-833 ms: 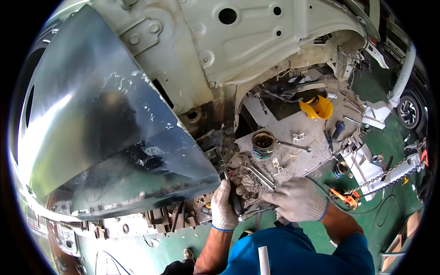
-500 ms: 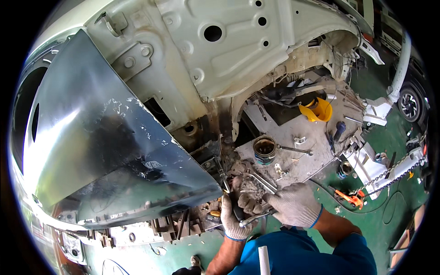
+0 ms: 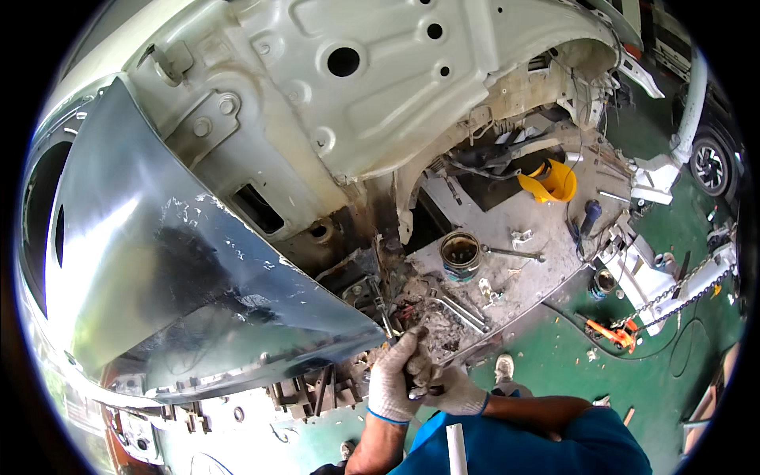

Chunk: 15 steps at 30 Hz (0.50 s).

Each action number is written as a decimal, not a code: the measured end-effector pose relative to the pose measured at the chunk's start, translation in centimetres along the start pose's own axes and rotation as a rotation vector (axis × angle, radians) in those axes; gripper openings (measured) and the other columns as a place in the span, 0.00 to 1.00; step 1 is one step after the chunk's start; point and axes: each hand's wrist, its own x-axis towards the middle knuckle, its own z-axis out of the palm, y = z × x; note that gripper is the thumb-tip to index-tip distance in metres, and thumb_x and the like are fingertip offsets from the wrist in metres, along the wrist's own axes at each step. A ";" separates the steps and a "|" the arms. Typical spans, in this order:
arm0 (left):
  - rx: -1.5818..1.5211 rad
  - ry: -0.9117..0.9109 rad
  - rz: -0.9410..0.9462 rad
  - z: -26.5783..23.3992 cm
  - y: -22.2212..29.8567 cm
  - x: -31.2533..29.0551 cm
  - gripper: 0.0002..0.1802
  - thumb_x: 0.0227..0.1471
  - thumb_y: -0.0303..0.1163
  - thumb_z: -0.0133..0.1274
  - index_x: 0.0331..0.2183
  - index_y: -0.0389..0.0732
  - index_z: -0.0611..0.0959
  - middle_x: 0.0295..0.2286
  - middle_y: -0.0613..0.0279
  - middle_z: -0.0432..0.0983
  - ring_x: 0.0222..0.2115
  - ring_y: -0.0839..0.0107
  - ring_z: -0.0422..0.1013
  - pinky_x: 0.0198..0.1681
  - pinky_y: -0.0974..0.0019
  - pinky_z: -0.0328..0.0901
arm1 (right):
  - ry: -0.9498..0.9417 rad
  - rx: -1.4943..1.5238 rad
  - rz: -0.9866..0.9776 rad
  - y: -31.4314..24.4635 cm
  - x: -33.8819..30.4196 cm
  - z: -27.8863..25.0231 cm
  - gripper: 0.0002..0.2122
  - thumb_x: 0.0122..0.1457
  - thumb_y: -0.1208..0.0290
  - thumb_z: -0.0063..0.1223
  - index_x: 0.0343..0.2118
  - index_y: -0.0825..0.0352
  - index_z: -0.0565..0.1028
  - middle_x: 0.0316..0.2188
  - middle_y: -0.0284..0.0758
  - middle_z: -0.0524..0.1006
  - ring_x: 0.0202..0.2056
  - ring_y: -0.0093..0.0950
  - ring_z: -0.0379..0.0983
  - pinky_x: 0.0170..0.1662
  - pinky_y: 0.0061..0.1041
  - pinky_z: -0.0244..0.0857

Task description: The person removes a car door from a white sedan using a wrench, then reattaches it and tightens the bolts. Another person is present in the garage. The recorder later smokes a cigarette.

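Note:
My left hand (image 3: pixel 393 383), in a pale work glove with grey-stained fingers, is closed beside the lower corner of the dark car panel (image 3: pixel 214 277). What lies inside its curled fingers is hidden. Pressed close to it, my right hand (image 3: pixel 457 393) is closed too. A short shiny piece of a wrench (image 3: pixel 419 391) shows between the two gloves; most of it is covered. Just beyond my left fingertips, a slim metal tool (image 3: pixel 384 309) stands tilted against the car body near the panel's edge.
On the metal work platform (image 3: pixel 514 289) are double metal rods (image 3: pixel 459 314), an open can (image 3: pixel 460 255), a spanner (image 3: pixel 514 253) and a yellow container (image 3: pixel 550 182). The pale car body (image 3: pixel 380 103) overhangs it. Chains (image 3: pixel 673 297) and an orange tool (image 3: pixel 613 334) lie right, on the green floor.
My right hand has come left and down, up against my left hand. The wrench and a dark handle, plainly seen before, are now mostly covered. The view has shifted slightly.

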 end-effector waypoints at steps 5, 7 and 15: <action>-0.118 -0.134 0.034 -1.2 -1.0 0.4 0.15 0.65 0.40 0.51 0.46 0.39 0.77 0.16 0.71 0.63 0.14 0.75 0.59 0.25 0.67 0.63 | -0.321 -0.470 -0.031 -1.1 1.4 -4.2 0.20 0.56 0.50 0.56 0.34 0.66 0.78 0.25 0.45 0.79 0.32 0.43 0.80 0.34 0.42 0.72; -0.208 -0.201 0.067 -1.4 -1.2 0.8 0.15 0.66 0.41 0.50 0.46 0.40 0.77 0.16 0.70 0.63 0.13 0.76 0.59 0.24 0.68 0.63 | -0.313 -0.680 0.069 -6.9 0.8 -8.9 0.18 0.56 0.50 0.57 0.36 0.63 0.78 0.25 0.42 0.80 0.32 0.41 0.81 0.34 0.41 0.74; -0.591 -0.372 0.128 -0.4 -3.0 2.3 0.21 0.66 0.42 0.48 0.52 0.36 0.76 0.15 0.71 0.65 0.11 0.79 0.57 0.22 0.73 0.64 | -0.272 -0.974 -0.219 -10.7 0.0 -13.0 0.13 0.56 0.55 0.56 0.35 0.59 0.81 0.21 0.37 0.79 0.25 0.39 0.80 0.27 0.43 0.71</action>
